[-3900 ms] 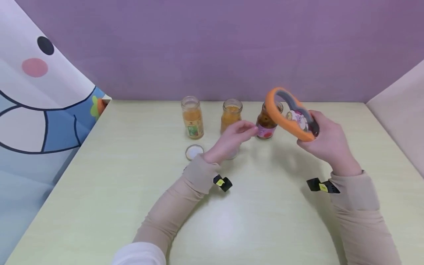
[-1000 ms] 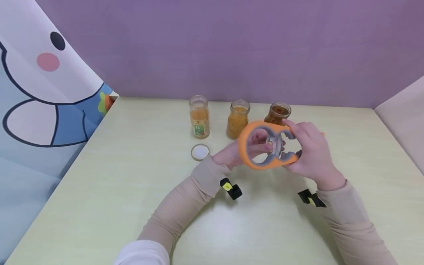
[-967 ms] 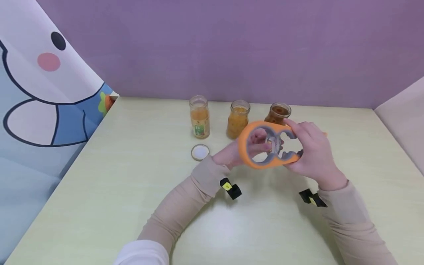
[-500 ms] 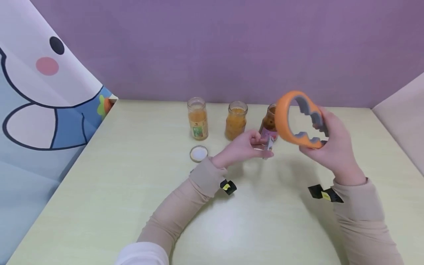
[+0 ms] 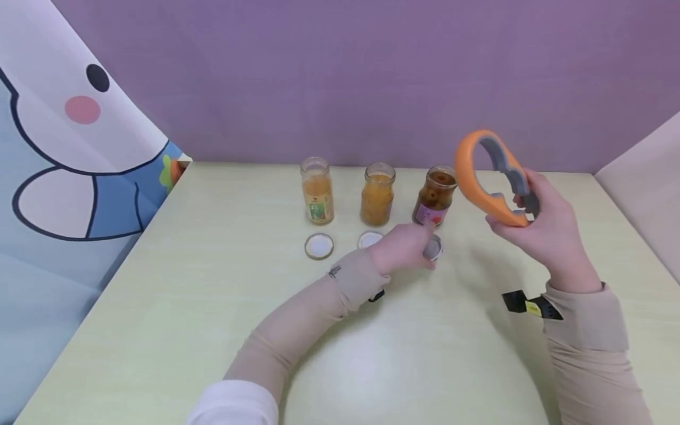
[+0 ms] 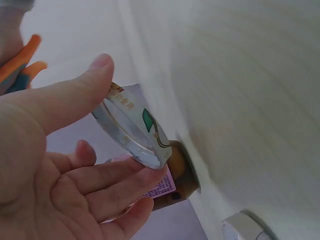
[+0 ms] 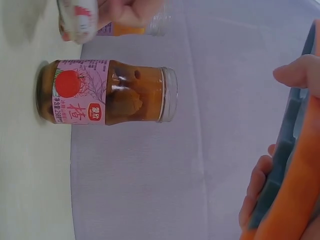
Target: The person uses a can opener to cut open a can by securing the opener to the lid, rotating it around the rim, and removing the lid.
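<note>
My left hand [image 5: 404, 245] pinches a metal jar lid [image 6: 135, 125] between thumb and fingertips, just above the table in front of the right-hand jar. That open glass jar [image 7: 105, 92] has a pink label and dark brown contents. My right hand [image 5: 549, 221] grips an orange jar opener [image 5: 470, 171] with a grey toothed inner edge. It is held up in the air, right of the jar, and nothing sits in its openings.
Two more open jars, a tall one [image 5: 317, 198] and a shorter one [image 5: 378, 198], hold orange contents. One lid [image 5: 319, 246] lies before the left jar; another lid [image 5: 369, 239] is partly behind my left hand. A purple backdrop [image 5: 372, 82] rises behind the table [image 5: 212, 295].
The opener has come away from the lid, rising right in my right hand. My left hand has turned over and moved the lid down towards the table, in front of the brown jar.
</note>
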